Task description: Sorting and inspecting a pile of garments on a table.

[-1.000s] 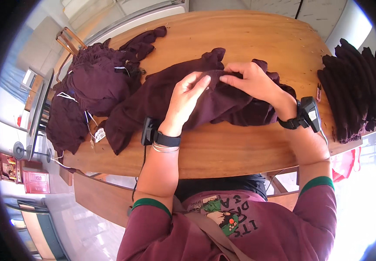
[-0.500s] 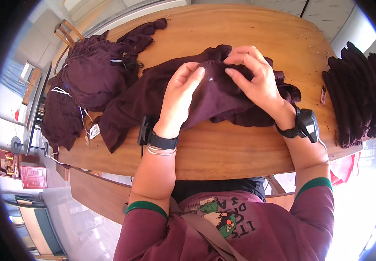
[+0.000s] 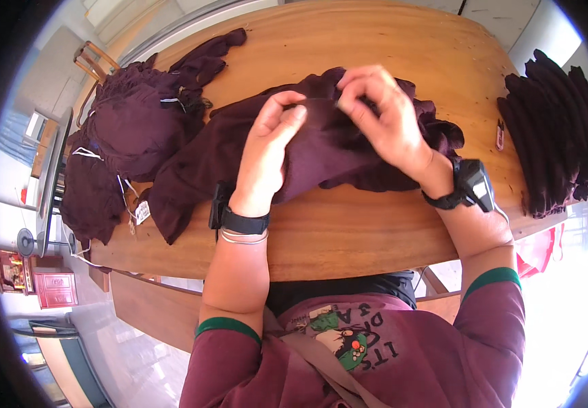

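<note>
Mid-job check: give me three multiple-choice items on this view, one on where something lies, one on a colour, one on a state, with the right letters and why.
1. Where is the neat stack of folded garments?
A. at the table's right end
B. on the floor
C. on the person's lap

2. What colour is the garment under the hands?
A. white
B. dark maroon
C. yellow

3. What are the left hand and right hand doing?
A. both hang off the table
B. both pinch the garment's cloth
C. one holds scissors

Answers:
1 A, the stack lies at the right end of the wooden table, while a loose pile lies at the left.
2 B, the cloth is deep maroon like both piles.
3 B, the fingers of both hands close on the fabric near its top edge.
</note>
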`<action>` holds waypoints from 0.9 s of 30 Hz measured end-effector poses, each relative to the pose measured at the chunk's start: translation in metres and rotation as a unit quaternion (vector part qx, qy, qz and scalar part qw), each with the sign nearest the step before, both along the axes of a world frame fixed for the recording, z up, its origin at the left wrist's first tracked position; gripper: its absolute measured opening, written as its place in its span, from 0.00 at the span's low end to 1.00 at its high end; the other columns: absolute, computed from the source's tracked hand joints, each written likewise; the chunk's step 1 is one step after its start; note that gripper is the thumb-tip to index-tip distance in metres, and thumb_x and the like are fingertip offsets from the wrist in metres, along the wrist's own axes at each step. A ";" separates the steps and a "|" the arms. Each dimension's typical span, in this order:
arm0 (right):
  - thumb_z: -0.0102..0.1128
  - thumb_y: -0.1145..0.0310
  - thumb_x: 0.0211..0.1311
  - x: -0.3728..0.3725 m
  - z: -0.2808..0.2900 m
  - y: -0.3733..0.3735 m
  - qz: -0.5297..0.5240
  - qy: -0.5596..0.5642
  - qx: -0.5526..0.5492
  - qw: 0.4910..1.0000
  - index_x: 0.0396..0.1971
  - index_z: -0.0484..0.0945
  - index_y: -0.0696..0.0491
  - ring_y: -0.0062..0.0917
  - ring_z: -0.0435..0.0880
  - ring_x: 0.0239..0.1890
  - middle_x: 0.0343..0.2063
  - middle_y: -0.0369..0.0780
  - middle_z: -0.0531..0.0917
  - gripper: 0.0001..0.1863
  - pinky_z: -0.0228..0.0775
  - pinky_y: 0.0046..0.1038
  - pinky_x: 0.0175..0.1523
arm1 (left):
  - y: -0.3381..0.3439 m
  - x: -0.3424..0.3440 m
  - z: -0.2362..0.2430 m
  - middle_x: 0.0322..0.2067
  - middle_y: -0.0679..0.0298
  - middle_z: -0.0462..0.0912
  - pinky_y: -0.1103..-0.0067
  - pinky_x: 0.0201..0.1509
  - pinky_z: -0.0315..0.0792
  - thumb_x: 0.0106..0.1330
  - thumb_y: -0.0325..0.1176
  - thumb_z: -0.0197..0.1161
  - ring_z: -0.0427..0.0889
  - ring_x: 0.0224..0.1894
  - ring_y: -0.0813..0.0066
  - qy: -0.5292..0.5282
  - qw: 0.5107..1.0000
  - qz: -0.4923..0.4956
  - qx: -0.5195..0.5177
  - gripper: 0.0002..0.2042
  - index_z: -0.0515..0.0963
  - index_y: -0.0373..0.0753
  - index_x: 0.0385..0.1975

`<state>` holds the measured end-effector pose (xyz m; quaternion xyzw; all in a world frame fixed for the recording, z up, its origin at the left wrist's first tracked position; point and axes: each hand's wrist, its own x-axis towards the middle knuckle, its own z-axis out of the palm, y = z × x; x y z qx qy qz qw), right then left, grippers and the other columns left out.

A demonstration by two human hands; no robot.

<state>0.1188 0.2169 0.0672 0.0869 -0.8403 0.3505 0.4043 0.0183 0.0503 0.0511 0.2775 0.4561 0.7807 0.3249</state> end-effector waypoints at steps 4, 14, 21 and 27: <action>0.54 0.67 0.63 -0.014 -0.007 0.057 -0.121 0.056 -0.142 0.981 0.33 0.76 0.58 0.31 0.78 0.39 0.34 0.42 0.79 0.10 0.68 0.28 0.48 | -0.005 -0.012 0.004 0.37 0.73 0.75 0.86 0.47 0.66 0.66 0.30 0.56 0.72 0.41 0.86 -0.007 0.996 0.083 0.022 0.08 0.74 0.39 0.43; 0.64 0.69 0.48 0.013 -0.007 0.067 -0.062 -0.259 0.217 0.939 0.51 0.71 0.55 0.40 0.70 0.55 0.52 0.43 0.73 0.27 0.63 0.33 0.59 | -0.022 -0.033 0.004 0.40 0.72 0.74 0.83 0.54 0.61 0.65 0.34 0.57 0.70 0.47 0.82 0.004 0.973 0.232 0.013 0.09 0.75 0.40 0.42; 0.56 0.73 0.48 0.002 -0.011 0.089 -0.171 -0.176 0.097 0.965 0.41 0.76 0.57 0.37 0.79 0.40 0.39 0.45 0.79 0.16 0.70 0.31 0.49 | -0.040 -0.044 0.014 0.56 0.64 0.70 0.75 0.65 0.57 0.65 0.40 0.57 0.67 0.59 0.73 0.057 0.932 0.357 0.016 0.22 0.70 0.35 0.56; 0.60 0.69 0.57 0.007 0.012 0.075 0.118 -0.206 -0.300 0.924 0.35 0.77 0.57 0.16 0.75 0.34 0.30 0.33 0.79 0.09 0.68 0.19 0.42 | -0.059 -0.079 -0.001 0.43 0.64 0.78 0.75 0.56 0.67 0.65 0.38 0.58 0.76 0.46 0.70 0.008 0.914 0.404 0.044 0.14 0.75 0.37 0.45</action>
